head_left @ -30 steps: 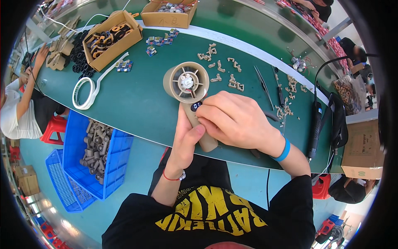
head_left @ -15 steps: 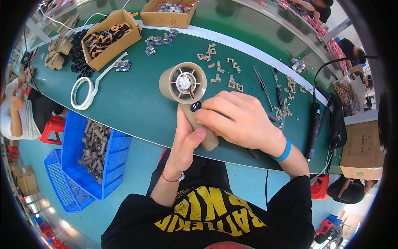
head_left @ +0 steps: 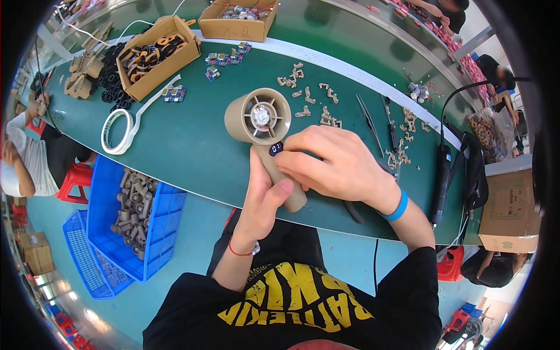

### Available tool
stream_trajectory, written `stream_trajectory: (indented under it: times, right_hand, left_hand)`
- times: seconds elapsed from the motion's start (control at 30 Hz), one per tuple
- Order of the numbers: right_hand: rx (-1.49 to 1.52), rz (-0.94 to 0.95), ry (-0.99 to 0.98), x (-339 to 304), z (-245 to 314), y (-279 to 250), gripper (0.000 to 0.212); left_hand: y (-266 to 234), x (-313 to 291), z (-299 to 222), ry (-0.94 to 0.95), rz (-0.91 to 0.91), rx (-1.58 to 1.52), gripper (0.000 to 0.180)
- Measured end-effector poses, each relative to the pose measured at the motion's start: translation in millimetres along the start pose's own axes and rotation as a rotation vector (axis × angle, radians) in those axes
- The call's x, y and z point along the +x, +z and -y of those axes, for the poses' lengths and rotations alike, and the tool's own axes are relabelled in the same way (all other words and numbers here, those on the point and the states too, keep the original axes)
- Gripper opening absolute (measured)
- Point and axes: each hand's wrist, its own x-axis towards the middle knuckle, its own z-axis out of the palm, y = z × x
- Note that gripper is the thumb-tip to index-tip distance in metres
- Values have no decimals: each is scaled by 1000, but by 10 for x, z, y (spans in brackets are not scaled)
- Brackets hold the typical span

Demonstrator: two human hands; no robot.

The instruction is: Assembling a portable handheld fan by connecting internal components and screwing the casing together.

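Observation:
A tan handheld fan point(head_left: 241, 118), with a round open head and a thick handle, is held over the near side of the green table. Through the head's ring, spokes and a pale motor hub show. A small black oval display point(head_left: 276, 149) is lit at the top of the handle. My left hand point(head_left: 261, 195) is closed around the handle from the left, thumb across its front. From the right, my right hand point(head_left: 332, 160) is closed against the handle, its bent fingertips just below the display. That hand's thumb is mostly hidden.
Small tan plastic parts point(head_left: 331, 119), tweezers point(head_left: 368, 119) and a screwdriver point(head_left: 392, 125) lie to the right. Left are a white tape roll point(head_left: 106, 131), circuit boards point(head_left: 175, 93) and a cardboard box point(head_left: 169, 73) of rings. A blue crate point(head_left: 163, 233) of tan housings stands below the table's edge.
My right hand has shifted slightly, its fingers still at the handle. The fan's head has turned very little. My left hand keeps its grip.

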Motion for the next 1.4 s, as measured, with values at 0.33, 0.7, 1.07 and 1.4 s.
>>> stream_trajectory:
  times: [0.33, 0.7, 1.07, 1.4]
  right_hand:
    - [8, 46, 63, 25, 68, 6, 27]
    - [-13, 35, 40, -24, 16, 77, 30]
    - [19, -60, 53, -69, -47, 153, 33]
    - [254, -141, 206, -52, -28, 2, 31]
  left_hand:
    - [-19, 0, -27, -30, 49, -56, 66]
    - [-12, -2, -1, -27, 23, 19, 59]
    - [-43, 0, -11, -110, 60, -62, 47]
    - [-84, 62, 31, -36, 3, -265, 70]
